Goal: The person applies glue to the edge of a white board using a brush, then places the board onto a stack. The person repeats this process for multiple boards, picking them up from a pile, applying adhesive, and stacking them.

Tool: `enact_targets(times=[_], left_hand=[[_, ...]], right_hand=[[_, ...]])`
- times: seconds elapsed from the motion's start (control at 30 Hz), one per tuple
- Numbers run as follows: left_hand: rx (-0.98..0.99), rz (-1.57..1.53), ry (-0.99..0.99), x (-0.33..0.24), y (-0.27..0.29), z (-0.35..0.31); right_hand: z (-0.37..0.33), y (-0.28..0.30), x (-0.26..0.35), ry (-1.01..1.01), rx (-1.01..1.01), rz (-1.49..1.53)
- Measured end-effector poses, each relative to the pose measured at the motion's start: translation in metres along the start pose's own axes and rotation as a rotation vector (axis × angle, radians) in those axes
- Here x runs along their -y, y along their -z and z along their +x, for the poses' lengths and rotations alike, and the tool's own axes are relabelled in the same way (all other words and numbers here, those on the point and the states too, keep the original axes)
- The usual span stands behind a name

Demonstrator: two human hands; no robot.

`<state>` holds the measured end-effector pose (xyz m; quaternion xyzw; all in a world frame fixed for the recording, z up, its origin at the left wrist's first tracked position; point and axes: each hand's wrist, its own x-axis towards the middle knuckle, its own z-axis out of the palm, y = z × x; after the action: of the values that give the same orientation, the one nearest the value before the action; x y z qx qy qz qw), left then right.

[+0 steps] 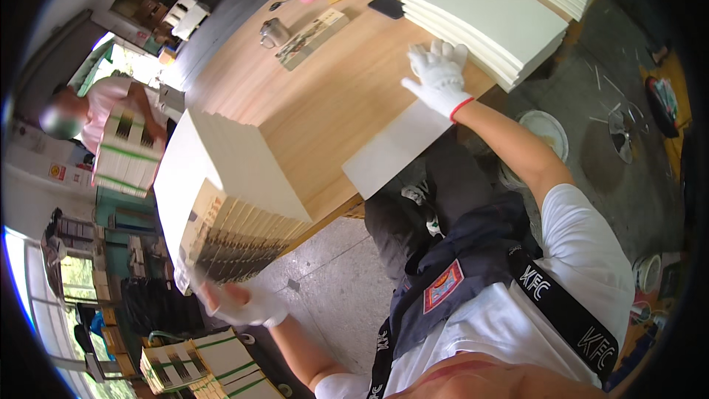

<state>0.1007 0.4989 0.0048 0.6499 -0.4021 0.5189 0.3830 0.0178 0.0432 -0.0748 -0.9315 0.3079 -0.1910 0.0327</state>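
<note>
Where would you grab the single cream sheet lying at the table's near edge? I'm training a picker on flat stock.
Take the cream sheet by its near corner, which overhangs the wooden table edge, coming from below and the person's side. It lies flat, so a top pinch has no purchase; the overhang probably lets a thumb go under. The right hand rests by its far end.

bindery workshop | booklet stacks (487, 15) | wooden worktable (332, 96) | concrete floor (332, 288)

floor (325, 288): grey concrete | table (325, 96): pale wood | window (77, 277): bright daylight
</note>
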Motion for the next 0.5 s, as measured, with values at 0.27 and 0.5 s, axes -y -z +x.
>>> enact_targets(times=[0.27,0.5], left_hand=[[0.832,-0.843,0.796,-0.132,-0.221,0.004],[1.118,-1.548,1.747,-0.236,-0.385,-0.01]], right_hand=[[0.027,-0.069,-0.093,0.23,0.018,0.014],[-0.053,-0.033,-0.087,0.128,-0.294,0.552]])
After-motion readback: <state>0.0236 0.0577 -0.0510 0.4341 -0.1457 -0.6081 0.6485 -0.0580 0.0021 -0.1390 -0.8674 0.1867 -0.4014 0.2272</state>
